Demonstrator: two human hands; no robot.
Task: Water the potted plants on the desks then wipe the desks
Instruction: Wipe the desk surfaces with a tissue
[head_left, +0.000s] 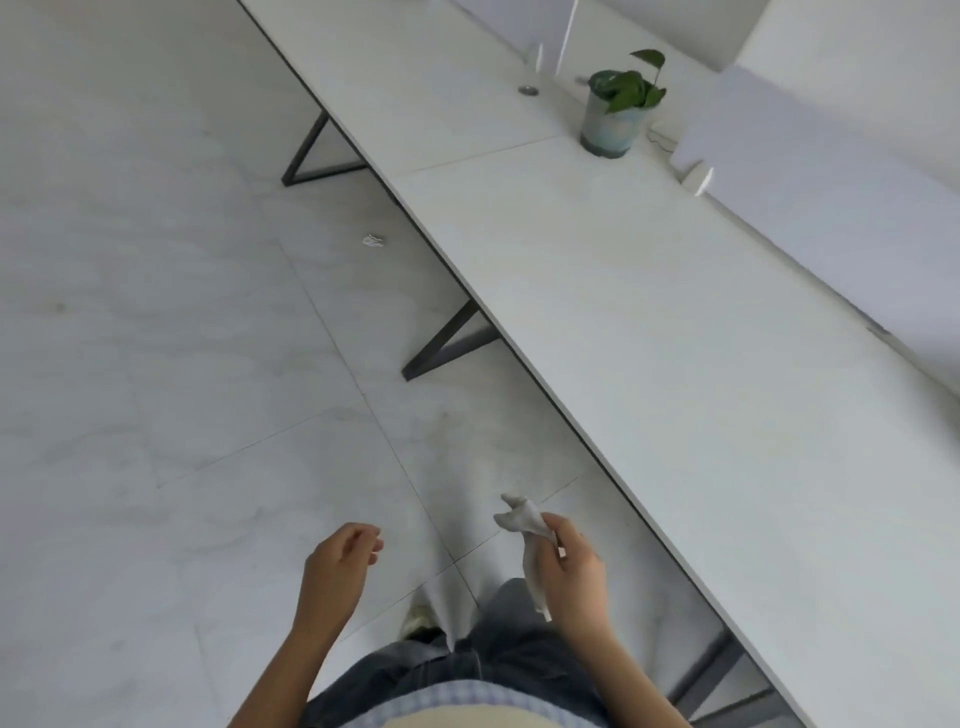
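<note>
Plant (631, 88) in a pale pot (610, 127) stands on the table (649, 322), at its back edge, just beside the white partition (831, 171) and close to the seam between two tops. A round grommet (529, 90) lies left of the pot, apart from it. A small white object (696, 179) rests against the partition's foot to the pot's right.

Both hands are off the table, over the floor (156, 312) beside its front edge. The right hand (574, 571) is raised, forearm angled up, thumb and fingers pinching a crumpled pale cloth (524, 519) that sticks out above and hangs below the grip. The left hand (337, 564) hangs forward with its fingers loosely curled, holding nothing.

Dark angled legs (447, 338) show under the front edge. A white scrap (372, 240) lies on the floor near them.
</note>
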